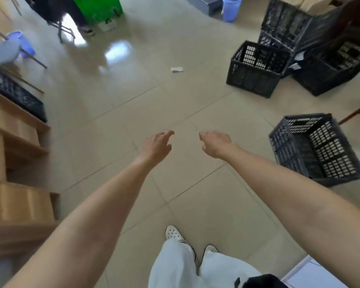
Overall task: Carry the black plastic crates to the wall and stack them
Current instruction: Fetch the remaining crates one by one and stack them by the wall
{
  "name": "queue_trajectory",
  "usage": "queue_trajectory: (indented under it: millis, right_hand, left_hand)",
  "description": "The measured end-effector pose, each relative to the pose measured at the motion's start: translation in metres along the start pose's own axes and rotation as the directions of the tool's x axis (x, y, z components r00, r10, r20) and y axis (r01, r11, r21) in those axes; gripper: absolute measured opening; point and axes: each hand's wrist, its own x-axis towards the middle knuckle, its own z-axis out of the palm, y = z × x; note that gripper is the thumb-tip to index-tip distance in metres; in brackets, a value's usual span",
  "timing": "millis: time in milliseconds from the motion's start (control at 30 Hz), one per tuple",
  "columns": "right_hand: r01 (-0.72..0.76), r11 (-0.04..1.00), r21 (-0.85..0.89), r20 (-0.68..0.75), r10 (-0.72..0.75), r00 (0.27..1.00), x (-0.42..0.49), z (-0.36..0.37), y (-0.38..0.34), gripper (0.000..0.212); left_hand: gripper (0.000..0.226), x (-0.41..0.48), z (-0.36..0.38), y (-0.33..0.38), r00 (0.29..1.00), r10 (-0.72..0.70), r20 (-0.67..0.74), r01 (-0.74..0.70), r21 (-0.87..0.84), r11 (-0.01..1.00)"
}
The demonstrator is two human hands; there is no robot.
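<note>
Fetch step: left hand (156, 145) and right hand (216, 144) empty, fingers (168, 134) loosely spread, left of nearest crate (316, 148); next probably grip its rim.

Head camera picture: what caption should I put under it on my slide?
Empty left hand and right hand stretch over the floor; black crates wait at the right.

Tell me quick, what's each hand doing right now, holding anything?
Left hand: open, fingers relaxed, holding nothing, out over the floor.
Right hand: open, fingers loosely curled, holding nothing, clear of the nearest black crate.
</note>
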Motion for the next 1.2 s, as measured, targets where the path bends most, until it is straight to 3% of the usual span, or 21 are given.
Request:
queue_trajectory:
  millis: [333, 633, 800, 1000, 1200]
  right_hand:
    - [-0.421, 0.894, 0.150, 0.055, 0.418, 0.907, 0.089, -0.043, 0.259, 0.033]
    - [-0.534, 0.795, 0.287, 0.043, 0.547, 0.836, 0.216, -0.123, 0.446, 0.026]
    - [-0.512, 0.815, 0.272, 0.083, 0.511, 0.856, 0.303, -0.140, 0.557, 0.019]
    - [-0.459, 0.871, 0.175, 0.077, 0.453, 0.888, 0.423, -0.207, 0.679, 0.021]
    - [-0.389, 0.905, 0.172, 0.082, 0.381, 0.921, 0.570, -0.260, 0.773, 0.022]
  left_hand:
    - [0.048, 0.288, -0.009, 0.174, 0.908, 0.406, 0.103, -0.415, 0.098, 0.904]
    - [0.023, 0.545, -0.031, 0.329, 0.794, 0.601, 0.089, -0.607, 0.161, 0.778]
    - [0.021, 0.672, -0.022, 0.391, 0.804, 0.576, 0.150, -0.595, 0.213, 0.775]
    - [0.022, 0.811, -0.053, 0.478, 0.826, 0.546, 0.137, -0.563, 0.159, 0.811]
    - [0.025, 0.958, -0.067, 0.494, 0.885, 0.441, 0.148, -0.461, 0.153, 0.874]
